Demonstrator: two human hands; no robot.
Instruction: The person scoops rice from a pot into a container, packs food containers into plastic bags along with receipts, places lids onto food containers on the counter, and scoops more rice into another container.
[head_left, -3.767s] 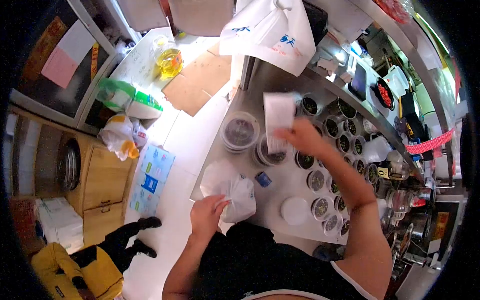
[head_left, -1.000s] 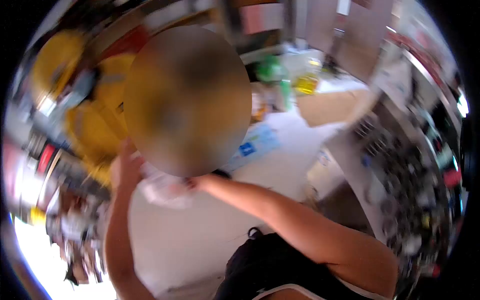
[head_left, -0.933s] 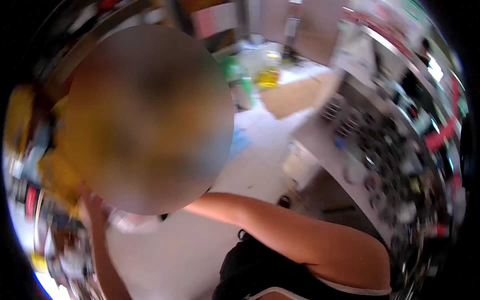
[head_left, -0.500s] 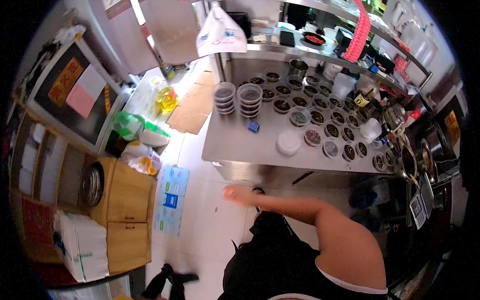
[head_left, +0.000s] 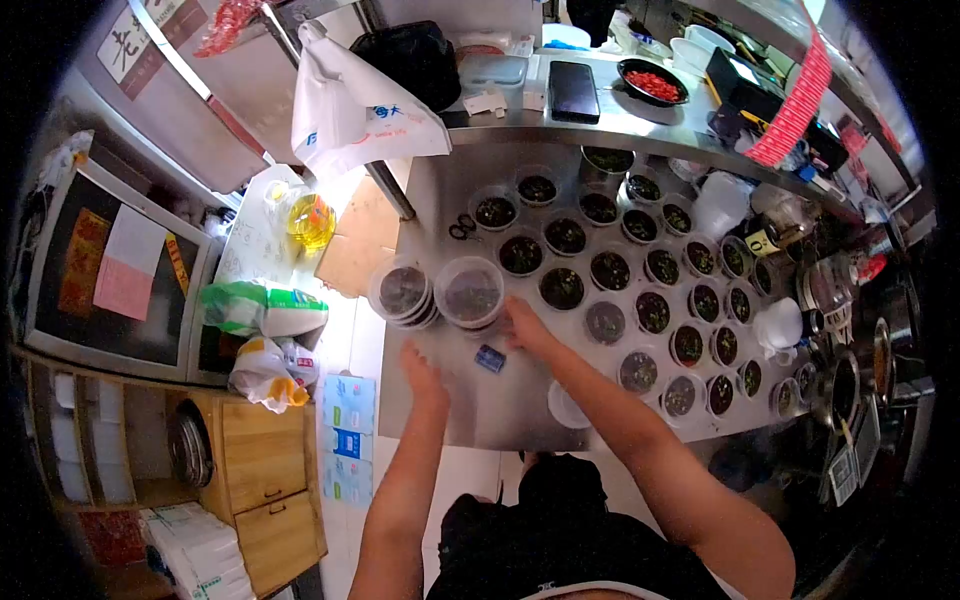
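Note:
Two stacks of round, lidded clear containers stand at the counter's left side. My left hand [head_left: 425,378] is just below the left stack [head_left: 402,292], holding nothing visible, its fingers apart. Beside the lower right side of the other stack [head_left: 472,293] is my right hand [head_left: 528,330], fingers spread; whether it touches the stack is unclear. A small blue item [head_left: 490,358] lies between my hands. To the right, several round tubs with dark, leafy contents [head_left: 609,270] stand in rows.
Near the steel counter's [head_left: 465,415] front edge is a white lid [head_left: 570,404]. A shelf above holds a phone [head_left: 573,91] and a black bowl of red pieces [head_left: 652,83]. A white bag [head_left: 365,125] hangs left. Blue packs [head_left: 348,440] lie on the floor.
Both hands are now over the counter; half a second ago only my right hand showed, above the floor. The bag and white item held earlier are gone from my hands. The yellow-clad person has left view.

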